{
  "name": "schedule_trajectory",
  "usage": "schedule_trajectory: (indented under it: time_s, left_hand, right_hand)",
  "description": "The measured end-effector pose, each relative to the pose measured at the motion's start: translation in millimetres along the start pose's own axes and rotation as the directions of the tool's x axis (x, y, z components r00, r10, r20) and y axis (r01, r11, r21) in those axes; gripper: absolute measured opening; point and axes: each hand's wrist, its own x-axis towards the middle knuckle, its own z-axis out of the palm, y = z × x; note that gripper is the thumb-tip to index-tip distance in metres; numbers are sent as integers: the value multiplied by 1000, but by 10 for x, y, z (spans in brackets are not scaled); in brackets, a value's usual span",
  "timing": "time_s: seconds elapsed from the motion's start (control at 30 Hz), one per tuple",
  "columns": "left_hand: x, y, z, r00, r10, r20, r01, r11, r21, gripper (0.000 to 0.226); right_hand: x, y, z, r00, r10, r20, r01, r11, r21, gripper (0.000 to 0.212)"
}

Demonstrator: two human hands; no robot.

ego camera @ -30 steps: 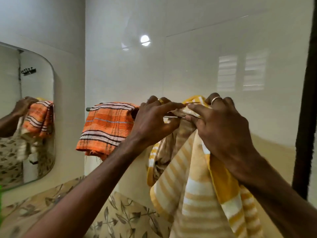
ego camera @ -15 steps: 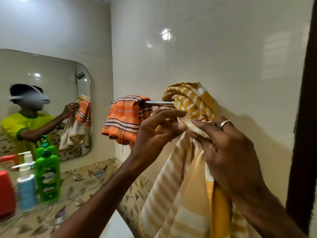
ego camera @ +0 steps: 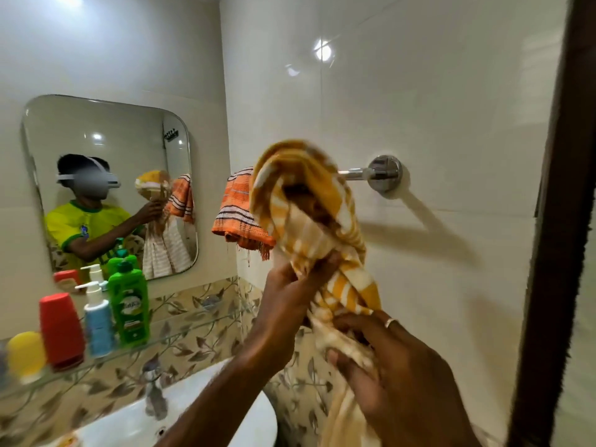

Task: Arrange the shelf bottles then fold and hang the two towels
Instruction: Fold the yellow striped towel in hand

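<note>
Both forearms are seen bare, with no sleeve reaching into direct view. A plain silver ring [ego camera: 389, 322] is worn on a finger of the right hand [ego camera: 392, 372]; none can be seen on the left hand [ego camera: 288, 295]. In the mirror [ego camera: 106, 124], a yellow short-sleeved shirt [ego camera: 79, 225] with green collar and cuff trim is shown, and a white headset [ego camera: 96, 180] is strapped round the head

Both hands raised — left hand [ego camera: 290, 285], right hand [ego camera: 387, 359] — clenched
</note>
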Motion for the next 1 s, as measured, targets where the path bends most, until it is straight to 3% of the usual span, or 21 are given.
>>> schedule_trajectory:
  time_s: [0.17, 0.33, 0.43, 0.57, 0.7, 0.83, 1.0]
  left_hand:
    - [-374, -117, -134, 989, -14, -147, 8, 999, -46, 24]
    - [-681, -72, -433, 971, -94, -218, 76, 993, -86, 42]
    - [-906, -36, -586, 969, -129, -212, 115, 991, -75, 47]
    - [-1225, -1, -748, 967, -145, -211, 147, 989, -8, 44]
    - [-1519, 1, -924, 953, -207, -221, 209, 978, -15, 40]
    - [-1824, -56, -1059, 929, -282, -240, 279, 959, -49, 42]
    - [-2233, -239, -1249, 886, -383, -262, 383, 922, -53, 43]
  right_hand:
    - [-200, -140, -63, 941, 187, 284, -232, 963, 137, 51]
    - [-303, -394, -32, 861, 242, 448, -398, 868, 297, 37]
    - [-388, -541, -43, 757, 192, 624, -517, 761, 392, 37]
    - [-601, -602, -29, 643, 123, 756, -617, 668, 416, 58]
    - [-918, -535, -12, 553, 54, 831, -686, 595, 418, 38]
    - [-1206, -495, 10, 594, 103, 798, -668, 616, 418, 27]
    - [-1525, -514, 90, 623, 160, 766, -718, 506, 478, 8]
